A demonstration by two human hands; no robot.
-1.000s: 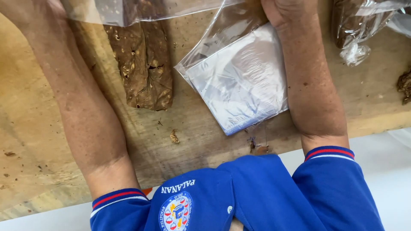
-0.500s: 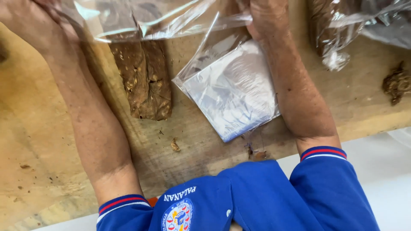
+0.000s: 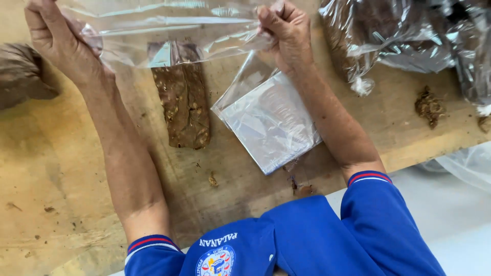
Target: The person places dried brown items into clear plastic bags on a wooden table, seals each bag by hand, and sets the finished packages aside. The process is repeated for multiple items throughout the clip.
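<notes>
My left hand (image 3: 60,40) and my right hand (image 3: 286,31) each pinch one end of a clear plastic sheet (image 3: 169,30), stretched flat between them above the wooden table (image 3: 61,174). Under the sheet lies a long brown slab studded with nuts (image 3: 183,105), its far end seen through the plastic. A stack of clear plastic sheets (image 3: 270,121) lies on the table just below my right wrist.
A large plastic bag of brown material (image 3: 388,36) sits at the back right. Brown clumps (image 3: 428,105) and crumbs (image 3: 213,179) lie scattered on the wood. A brown lump (image 3: 23,74) rests at the left edge. The table's near edge runs past my blue sleeves.
Both hands have come into fuller view, holding the clear sheet spread wider and tauter over the brown slab. The view has shifted downward in the frame.
</notes>
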